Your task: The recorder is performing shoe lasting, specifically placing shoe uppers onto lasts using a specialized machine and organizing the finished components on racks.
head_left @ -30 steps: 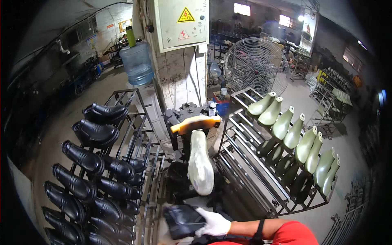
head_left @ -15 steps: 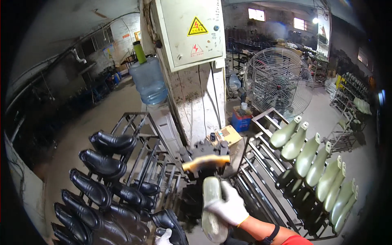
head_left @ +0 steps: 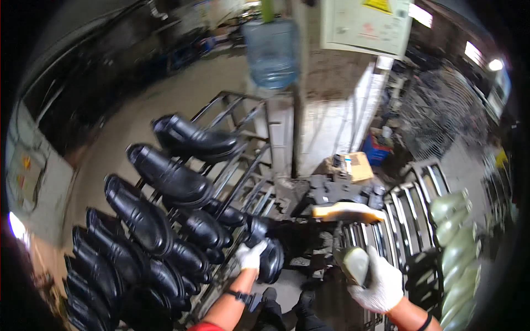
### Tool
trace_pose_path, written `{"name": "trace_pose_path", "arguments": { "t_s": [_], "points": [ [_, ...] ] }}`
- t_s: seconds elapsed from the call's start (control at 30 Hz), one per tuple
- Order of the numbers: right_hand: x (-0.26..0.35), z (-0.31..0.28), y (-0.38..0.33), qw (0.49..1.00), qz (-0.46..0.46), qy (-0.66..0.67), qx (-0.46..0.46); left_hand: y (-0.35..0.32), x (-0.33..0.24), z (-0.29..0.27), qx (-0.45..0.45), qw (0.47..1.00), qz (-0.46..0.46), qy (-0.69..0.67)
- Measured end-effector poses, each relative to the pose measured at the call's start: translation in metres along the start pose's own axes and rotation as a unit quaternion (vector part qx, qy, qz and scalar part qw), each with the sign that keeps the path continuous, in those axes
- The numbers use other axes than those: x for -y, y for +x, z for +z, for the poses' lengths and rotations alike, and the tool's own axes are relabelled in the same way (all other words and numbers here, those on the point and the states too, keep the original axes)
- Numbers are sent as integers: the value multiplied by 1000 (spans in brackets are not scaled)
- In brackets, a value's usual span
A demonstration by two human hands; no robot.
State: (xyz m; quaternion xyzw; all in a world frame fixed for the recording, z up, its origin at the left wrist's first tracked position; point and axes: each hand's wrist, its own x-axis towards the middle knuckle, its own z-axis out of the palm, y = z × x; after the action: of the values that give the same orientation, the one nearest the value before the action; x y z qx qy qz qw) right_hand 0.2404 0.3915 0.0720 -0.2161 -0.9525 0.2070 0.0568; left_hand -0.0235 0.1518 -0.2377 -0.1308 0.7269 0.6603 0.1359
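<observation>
My left hand [head_left: 251, 255], in a white glove, is closed on a black leather shoe [head_left: 271, 262], held low beside the left rack. Its fingers partly cover the shoe. In my white-gloved right hand [head_left: 382, 282] is a pale green shoe last [head_left: 356, 263], gripped from its right side with the thumb and fingers around it. Between and beyond the hands stands a dark machine [head_left: 342, 190] with a curved yellow-orange bar [head_left: 349, 212] across its front; neither hand touches it.
At left, a metal rack [head_left: 251, 107] carries several black shoes [head_left: 171, 176]. Another metal rack [head_left: 408, 204] at right holds several green lasts [head_left: 458, 254]. Behind the machine are a cardboard box [head_left: 360, 166], an electrical cabinet [head_left: 361, 27], a water bottle [head_left: 271, 55] and a large fan [head_left: 441, 113].
The view has swung left and down. My right hand has carried the green last away from the machine front to the right; my left hand with the black shoe has come further into view.
</observation>
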Motion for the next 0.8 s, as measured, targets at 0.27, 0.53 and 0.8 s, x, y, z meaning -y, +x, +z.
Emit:
{"name": "trace_pose_path", "arguments": {
  "t_s": [0.27,0.53,0.8],
  "points": [
    [11,12,6,999,-29,-27,2,150,-10,43,-141,976,41,162],
    [1,21,1,999,-40,3,22,278,-17,8,-204,941,35,269],
    [-2,17,12,999,8,3,36,218,11,24,-263,903,-55,334]
  ]
}}
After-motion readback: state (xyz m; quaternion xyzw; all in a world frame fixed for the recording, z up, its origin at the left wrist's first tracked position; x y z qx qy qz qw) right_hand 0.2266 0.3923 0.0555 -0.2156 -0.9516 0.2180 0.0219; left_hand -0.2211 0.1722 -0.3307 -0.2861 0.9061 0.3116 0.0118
